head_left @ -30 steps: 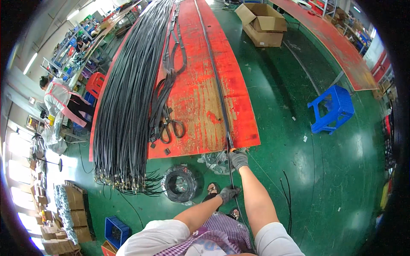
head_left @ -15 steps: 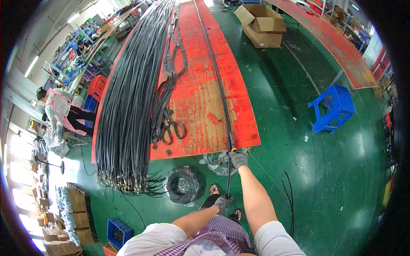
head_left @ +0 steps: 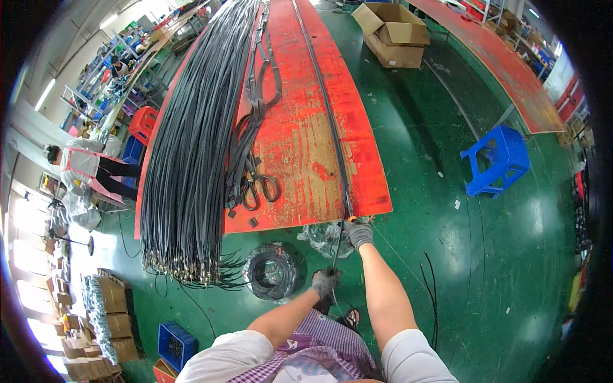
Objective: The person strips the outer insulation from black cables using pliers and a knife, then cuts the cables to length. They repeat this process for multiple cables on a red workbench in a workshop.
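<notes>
A long black cable bundle (head_left: 332, 127) runs down the right part of the red table (head_left: 297, 89) and past its front edge. My left hand (head_left: 325, 283), in a grey glove, is closed around the part that hangs below the edge. My right hand (head_left: 359, 235), also gloved, is closed just off the table's front edge, beside the cable. A small orange-coloured piece (head_left: 352, 219) shows at its fingertips; its kind is hidden by the fingers. A thin pale strand trails below my left hand.
Many black cables (head_left: 195, 127) cover the table's left side, with black-handled scissors (head_left: 260, 190) and loose black straps (head_left: 255, 121) nearby. A wrapped cable coil (head_left: 271, 271) lies on the floor. A blue stool (head_left: 498, 159) and cardboard box (head_left: 394, 51) stand right. Another person (head_left: 86, 166) works at left.
My left hand has moved up and slightly left with the cable's lower part, which now slants. The right hand has shifted slightly right and stays closed by the table edge.
</notes>
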`<action>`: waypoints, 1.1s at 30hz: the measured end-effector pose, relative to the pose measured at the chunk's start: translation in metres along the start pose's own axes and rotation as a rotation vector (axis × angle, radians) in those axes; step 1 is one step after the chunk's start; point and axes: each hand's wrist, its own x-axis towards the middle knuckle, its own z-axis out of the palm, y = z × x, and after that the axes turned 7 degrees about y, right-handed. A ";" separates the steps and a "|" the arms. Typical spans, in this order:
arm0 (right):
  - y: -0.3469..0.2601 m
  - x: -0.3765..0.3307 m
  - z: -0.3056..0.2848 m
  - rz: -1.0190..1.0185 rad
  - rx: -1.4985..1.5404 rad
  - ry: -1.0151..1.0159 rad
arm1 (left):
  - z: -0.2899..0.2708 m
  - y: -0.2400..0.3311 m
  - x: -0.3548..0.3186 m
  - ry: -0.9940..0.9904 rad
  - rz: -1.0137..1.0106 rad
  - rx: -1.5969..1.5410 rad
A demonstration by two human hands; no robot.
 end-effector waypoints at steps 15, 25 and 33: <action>0.023 0.013 0.024 0.020 0.019 0.024 | 0.056 -0.067 -0.046 -0.525 0.627 0.333; -0.008 0.005 0.008 -0.194 -0.140 0.001 | 0.118 -0.174 -0.023 -0.528 1.491 1.905; 0.012 0.004 0.020 -0.046 0.039 0.078 | 0.051 -0.111 -0.049 -0.540 1.077 1.160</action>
